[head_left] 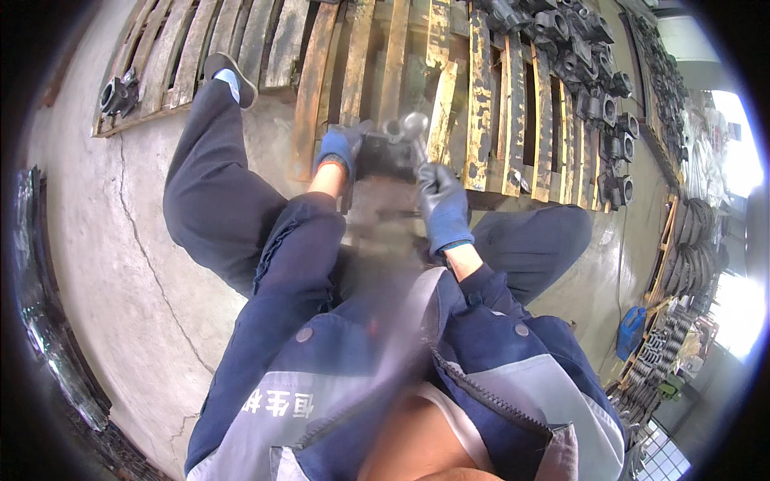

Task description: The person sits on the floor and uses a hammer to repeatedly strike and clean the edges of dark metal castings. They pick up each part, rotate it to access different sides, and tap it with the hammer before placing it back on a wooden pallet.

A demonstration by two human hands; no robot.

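Observation:
My left hand (341, 150), in a blue and dark work glove, is closed on the left side of a dark metal casting (388, 155) between my knees, at the near edge of the pallet. My right hand (440, 192), gloved the same way, is wrapped round the handle of a hammer (415, 124). Its shiny rounded head is raised beside the casting's far right edge; whether the two touch is unclear. The casting's lower part and whatever supports it are blurred.
Wooden pallets (480, 104) with gaps between slats lie ahead. Several dark castings (589, 80) are piled at the far right, and a single casting (119, 96) sits at the far left. A blue object (631, 332) and stacked metal parts (662, 349) stand at right. Cracked concrete floor (120, 264) extends left.

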